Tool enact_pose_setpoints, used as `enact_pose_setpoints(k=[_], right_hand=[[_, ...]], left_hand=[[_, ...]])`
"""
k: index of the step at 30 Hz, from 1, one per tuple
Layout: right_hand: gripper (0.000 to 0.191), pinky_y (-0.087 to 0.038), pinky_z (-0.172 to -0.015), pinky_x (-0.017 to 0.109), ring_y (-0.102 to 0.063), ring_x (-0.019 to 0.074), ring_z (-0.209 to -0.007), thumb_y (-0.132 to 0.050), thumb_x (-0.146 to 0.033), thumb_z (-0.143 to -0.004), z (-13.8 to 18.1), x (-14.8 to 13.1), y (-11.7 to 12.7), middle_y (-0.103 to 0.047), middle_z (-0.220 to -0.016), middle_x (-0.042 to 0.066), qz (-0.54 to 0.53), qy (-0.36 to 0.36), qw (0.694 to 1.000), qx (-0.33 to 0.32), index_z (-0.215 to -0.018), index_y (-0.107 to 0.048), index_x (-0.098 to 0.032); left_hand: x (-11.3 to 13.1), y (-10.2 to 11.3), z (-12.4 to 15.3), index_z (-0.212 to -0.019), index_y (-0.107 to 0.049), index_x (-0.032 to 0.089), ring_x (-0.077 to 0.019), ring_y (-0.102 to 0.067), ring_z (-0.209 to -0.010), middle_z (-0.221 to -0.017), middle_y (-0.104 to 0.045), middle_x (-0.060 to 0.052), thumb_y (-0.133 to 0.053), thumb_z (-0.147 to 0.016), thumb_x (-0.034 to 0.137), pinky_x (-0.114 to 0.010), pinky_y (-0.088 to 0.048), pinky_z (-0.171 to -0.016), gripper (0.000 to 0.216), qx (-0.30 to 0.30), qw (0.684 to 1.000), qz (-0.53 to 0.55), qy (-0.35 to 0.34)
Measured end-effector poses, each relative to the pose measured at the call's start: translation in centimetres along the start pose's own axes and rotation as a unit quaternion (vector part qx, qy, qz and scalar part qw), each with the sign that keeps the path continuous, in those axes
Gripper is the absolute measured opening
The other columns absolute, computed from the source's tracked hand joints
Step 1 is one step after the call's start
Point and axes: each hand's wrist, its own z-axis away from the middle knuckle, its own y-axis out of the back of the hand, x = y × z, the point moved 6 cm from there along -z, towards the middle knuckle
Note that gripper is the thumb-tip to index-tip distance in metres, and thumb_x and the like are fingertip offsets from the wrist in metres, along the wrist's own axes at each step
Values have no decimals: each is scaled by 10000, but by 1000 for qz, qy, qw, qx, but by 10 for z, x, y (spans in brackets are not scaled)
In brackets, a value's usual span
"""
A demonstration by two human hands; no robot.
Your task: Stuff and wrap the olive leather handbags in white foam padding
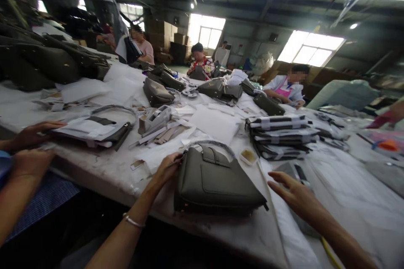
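Note:
A dark olive-grey handbag [217,180] lies on the table right in front of me, its flap strap and pale wrapped handle [221,145] toward the far side. My left hand [167,170], below a bangle on the wrist, grips the bag's upper left corner; its fingertips are partly hidden against the bag. To the right of the bag, my right hand [292,191] hovers apart from it with fingers stretched out, holding nothing. Just beyond the bag sits a small white dish [248,156] with something yellowish in it. A dark and grey device [298,172] is partly behind my right hand.
At left, a co-worker's hands [34,145] are beside a paper-covered bag [94,128]. A stack of wrapped bags [280,134] stands at right. A tape dispenser [156,117] and cardboard strips [172,133] lie mid-table. White sheets [214,122] and more bags spread behind; several people work around.

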Motion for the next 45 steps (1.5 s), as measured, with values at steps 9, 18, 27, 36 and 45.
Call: enact_pose_setpoints(k=[9,18,27,36,45], right_hand=[[745,-596,-790,421,-607,352,-1185,-648,-654,-734,35,40,-76,-590,-1358,187,-354,-182,915,-65,-1315,-562,-196],[721,-397,-1109,427,-508,331,-1316,-565,-647,-774,18,23,-111,-601,-1363,123,-289,-88,953,38,-1329,-551,-188],[679,-335,-1166,392,-467,325,-1356,-533,-678,-804,21,25,-113,-600,-1382,66,-282,-84,954,52,-1304,-562,-220],[689,-274,-1197,417,-424,321,-1389,-518,-662,-824,21,27,-116,-538,-1446,83,-283,-86,954,51,-1341,-526,-207],[701,-420,-1107,411,-492,356,-1328,-544,-686,-790,24,20,-107,-624,-1352,74,-260,-99,958,70,-1295,-581,-202]], left_hand=[[-8,11,25,-1205,-598,144,-294,-606,-1172,-1319,-613,-152,-609,-863,547,-446,-492,-997,528,-60,973,193,108],[23,-18,22,-1367,-553,174,-296,-470,-1345,-1433,-547,-111,-575,-846,412,-430,-313,-1165,573,-89,970,-225,-28],[13,-48,4,-1140,-713,210,-262,-621,-1103,-1117,-716,-86,-402,-897,276,-359,-446,-986,401,-125,917,-370,-79],[6,-43,7,-1189,-702,200,-263,-603,-1146,-1173,-697,-96,-391,-928,320,-360,-431,-1019,423,-103,930,-341,-87],[9,-45,8,-1171,-715,203,-243,-616,-1136,-1172,-716,-74,-387,-897,275,-349,-420,-1037,433,-77,946,-301,-95]])
